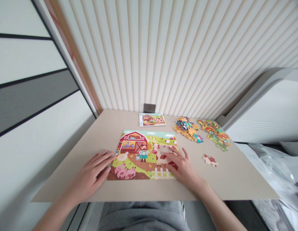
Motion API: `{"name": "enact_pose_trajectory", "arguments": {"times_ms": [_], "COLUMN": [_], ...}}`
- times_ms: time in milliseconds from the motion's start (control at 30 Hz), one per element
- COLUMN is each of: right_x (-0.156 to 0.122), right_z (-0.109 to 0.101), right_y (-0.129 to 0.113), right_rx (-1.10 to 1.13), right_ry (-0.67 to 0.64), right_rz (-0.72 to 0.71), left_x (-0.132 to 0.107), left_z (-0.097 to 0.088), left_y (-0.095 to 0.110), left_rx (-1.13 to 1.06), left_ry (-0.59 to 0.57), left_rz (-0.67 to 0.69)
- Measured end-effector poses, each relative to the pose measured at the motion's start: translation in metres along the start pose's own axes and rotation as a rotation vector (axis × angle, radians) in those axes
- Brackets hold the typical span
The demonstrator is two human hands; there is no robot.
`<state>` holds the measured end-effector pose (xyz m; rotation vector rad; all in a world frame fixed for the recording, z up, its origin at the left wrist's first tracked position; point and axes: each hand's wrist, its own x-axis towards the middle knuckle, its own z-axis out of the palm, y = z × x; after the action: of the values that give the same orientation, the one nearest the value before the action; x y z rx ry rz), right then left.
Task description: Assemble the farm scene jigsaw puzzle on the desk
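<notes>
A farm-scene jigsaw puzzle (136, 157) lies assembled in the middle of the beige table (235, 181), showing a red barn, a farmer, a pig and a cow. My left hand (91, 170) rests flat on the table, fingertips against the puzzle's left edge. My right hand (181, 165) lies on the puzzle's right side over the cow, fingers spread, with a pale gap beside them. A loose cow-patterned piece (210, 160) sits on the table to the right. Two heaps of loose puzzle pieces (186, 128) (213, 134) lie farther back.
A small picture card of the farm scene (152, 119) lies at the table's back edge, below a dark wall socket (149, 108). Ribbed white panelling (163, 54) backs the table. A white cabinet (266, 112) and crumpled clear plastic (266, 163) are at right.
</notes>
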<state>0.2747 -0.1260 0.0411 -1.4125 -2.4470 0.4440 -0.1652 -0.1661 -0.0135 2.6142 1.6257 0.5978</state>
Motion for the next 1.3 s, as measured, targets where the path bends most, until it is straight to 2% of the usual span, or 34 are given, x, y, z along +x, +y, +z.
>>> {"name": "enact_pose_trajectory", "arguments": {"times_ms": [133,200,267,333,400,500,567,667,833,967,1067,1200,1300], "right_x": [-0.007,-0.013,-0.024,-0.042,-0.065,-0.102,-0.120,-0.131,-0.126,-0.122,-0.116,-0.092,-0.058], "right_z": [0.001,-0.001,-0.007,-0.015,-0.024,-0.034,-0.037,-0.036,-0.036,-0.039,-0.039,-0.037,-0.033], "right_y": [-0.006,0.001,0.021,0.053,0.091,0.137,0.154,0.165,0.175,0.178,0.164,0.121,0.078], "right_rx": [-0.005,-0.024,-0.061,-0.105,-0.164,-0.188,-0.185,-0.127,-0.067,-0.041,-0.033,0.032,0.100], "right_ry": [0.015,0.070,0.206,0.390,0.451,0.423,0.390,0.351,0.363,0.353,0.394,0.454,0.383], "right_rz": [-0.067,-0.067,0.005,0.147,0.290,0.477,0.533,0.518,0.477,0.467,0.455,0.341,0.174], "left_x": [-0.001,-0.002,-0.002,-0.003,-0.003,-0.003,-0.003,-0.003,-0.004,-0.004,-0.004,-0.002,-0.001], "left_z": [0.003,0.005,0.006,0.008,0.009,0.012,0.013,0.015,0.017,0.017,0.016,0.013,0.012], "left_y": [-0.004,-0.006,-0.008,-0.009,-0.011,-0.013,-0.015,-0.017,-0.020,-0.020,-0.019,-0.017,-0.015], "left_rx": [0.016,0.018,0.019,0.024,0.032,0.031,0.030,0.034,0.034,0.016,0.006,0.019,0.022], "left_ry": [0.005,0.004,0.006,0.005,0.006,0.032,0.049,0.057,0.047,0.042,0.055,0.047,0.060], "left_rz": [0.009,0.011,0.013,0.021,0.031,0.045,0.056,0.061,0.050,0.036,0.032,0.045,0.046]}}
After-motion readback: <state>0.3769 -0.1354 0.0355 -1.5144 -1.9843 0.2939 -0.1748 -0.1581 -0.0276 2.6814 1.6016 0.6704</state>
